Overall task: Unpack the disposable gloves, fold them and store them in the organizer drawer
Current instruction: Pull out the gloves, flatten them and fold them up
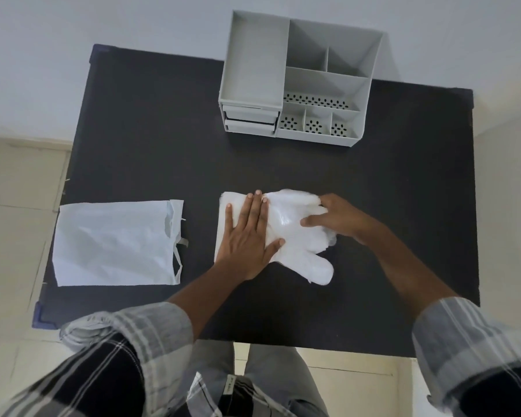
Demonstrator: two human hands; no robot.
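- A flat white packet (115, 243) lies at the left side of the dark surface (163, 145), its torn, ragged mouth facing right toward the middle; nothing touches it.
- Just right of it, with a strip of bare surface between, sits the stack of clear disposable gloves (295, 236), at the centre and near the front edge. The cuff end lies to the left as a squared white block, the finger shapes fan out to the right, and one thumb shape sticks out toward the person.
- The left hand (248, 236) lies flat on the cuff half of the stack, palm down, fingers straight and close together pointing away from the person, thumb spread out to the right over the plastic. It presses rather than grips.
- The right hand (340, 218) comes in from the right and rests on the finger end of the gloves. Its thumb lies on top of the film, pointing left, and the fingers curl at the far edge of the plastic; whether they actually pinch a layer I cannot tell.
- Beyond the hands, at the far edge of the surface and well apart from the gloves, stands a grey organizer (295, 82): a deep open tray on its left with two shut drawers (250, 118) below it, and open compartments with perforated floors on its right.
- Plaid sleeves (151, 332), rolled at the forearms, frame the bottom of the view.
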